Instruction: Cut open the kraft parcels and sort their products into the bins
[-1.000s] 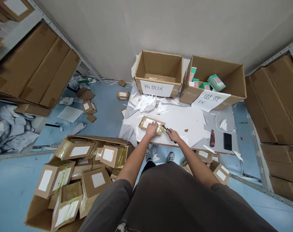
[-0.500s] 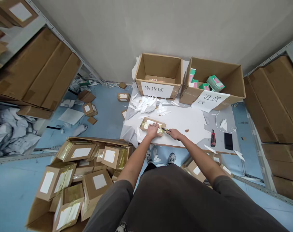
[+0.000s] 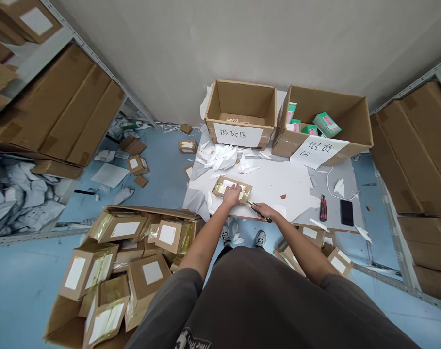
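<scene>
A small taped cardboard box (image 3: pixel 222 182) with a white label lies on the paper-covered table. My left hand (image 3: pixel 232 195) grips it from above, fingers bent over the label. My right hand (image 3: pixel 264 210) is closed around a black and yellow utility knife (image 3: pixel 255 208), whose front end meets the box's near right corner. Whether the blade is in the tape or only against it is too small to tell. A second, red and black utility knife (image 3: pixel 322 208) lies on the table to the right, beside a black phone (image 3: pixel 346 213).
At the table's back stand two open cartons with handwritten signs: the left carton (image 3: pixel 213 114) and the right carton (image 3: pixel 362 135), which holds several green boxes (image 3: pixel 327 125). Torn white paper (image 3: pixel 222 156) lies before them. A big carton (image 3: pixel 55 322) of parcels stands at lower left.
My right hand has drawn the knife slightly back towards me, from the box's right end to its near corner. My left hand stays on the box. The view has shifted slightly.
</scene>
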Demonstrator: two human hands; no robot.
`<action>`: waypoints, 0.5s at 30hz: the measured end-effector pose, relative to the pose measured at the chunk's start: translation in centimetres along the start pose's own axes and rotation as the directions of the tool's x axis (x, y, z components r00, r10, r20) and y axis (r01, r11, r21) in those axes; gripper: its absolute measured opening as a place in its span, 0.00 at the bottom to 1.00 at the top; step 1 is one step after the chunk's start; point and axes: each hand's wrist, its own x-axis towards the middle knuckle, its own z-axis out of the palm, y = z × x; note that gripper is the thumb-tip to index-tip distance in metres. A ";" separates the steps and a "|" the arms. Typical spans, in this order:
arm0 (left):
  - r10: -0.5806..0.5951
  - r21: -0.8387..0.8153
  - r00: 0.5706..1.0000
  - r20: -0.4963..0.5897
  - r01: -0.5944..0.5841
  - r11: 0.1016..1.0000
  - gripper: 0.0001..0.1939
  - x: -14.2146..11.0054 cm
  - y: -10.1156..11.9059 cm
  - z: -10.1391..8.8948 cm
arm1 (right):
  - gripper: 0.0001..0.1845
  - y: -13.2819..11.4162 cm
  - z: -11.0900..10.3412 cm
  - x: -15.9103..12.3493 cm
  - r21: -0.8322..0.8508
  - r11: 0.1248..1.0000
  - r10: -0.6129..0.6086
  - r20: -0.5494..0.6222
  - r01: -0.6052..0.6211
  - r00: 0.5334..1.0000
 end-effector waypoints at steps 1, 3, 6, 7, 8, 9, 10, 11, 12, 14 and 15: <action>0.007 0.001 1.000 -0.004 -0.007 1.000 0.36 -0.1 -0.1 0.0 | 0.25 0.0 0.1 -0.3 -0.032 0.999 -0.012 -0.013 0.011 1.000; 0.012 -0.025 1.000 -0.021 -0.012 1.000 0.37 -0.2 -0.3 -0.3 | 0.26 0.1 0.1 -1.0 -0.128 0.991 -0.032 -0.039 0.027 0.999; -0.024 -0.099 0.997 -0.072 0.016 0.995 0.34 -0.1 -0.8 -0.8 | 0.24 0.6 -0.8 -2.5 -0.265 0.964 -0.042 -0.087 0.017 0.995; -0.027 -0.104 0.995 -0.095 0.017 0.994 0.32 0.2 -0.9 -0.9 | 0.24 0.8 -1.3 -2.9 -0.291 0.957 -0.041 -0.118 0.005 0.992; -0.018 -0.093 0.993 -0.118 0.007 0.996 0.30 0.5 -0.9 -1.1 | 0.25 0.9 -1.7 -3.3 -0.306 0.952 -0.043 -0.152 -0.006 0.987; -0.001 -0.075 0.990 -0.138 -0.009 0.997 0.28 0.9 -0.9 -1.1 | 0.26 1.0 -2.0 -3.6 -0.315 0.949 -0.050 -0.186 -0.011 0.981; 0.020 -0.057 0.989 -0.149 -0.028 0.998 0.28 1.4 -0.9 -1.1 | 0.27 1.0 -2.3 -3.8 -0.328 0.945 -0.065 -0.215 -0.009 0.974; 0.041 -0.048 0.988 -0.151 -0.049 0.998 0.29 1.8 -0.8 -1.0 | 0.28 0.9 -2.5 -3.9 -0.349 0.937 -0.086 -0.238 -0.003 0.967; 0.059 -0.046 0.988 -0.145 -0.066 0.997 0.31 2.2 -0.7 -0.8 | 0.28 0.7 -2.6 -3.9 -0.378 0.926 -0.111 -0.257 0.005 0.960; 0.082 -0.043 0.989 -0.125 -0.089 0.995 0.32 2.8 -0.5 -0.4 | 0.26 0.2 -2.6 -3.6 -0.446 0.895 -0.155 -0.290 0.010 0.944; 0.091 -0.034 0.988 -0.122 -0.096 0.995 0.31 3.0 -0.4 -0.2 | 0.24 -0.1 -2.6 -3.3 -0.479 0.878 -0.172 -0.301 0.007 0.938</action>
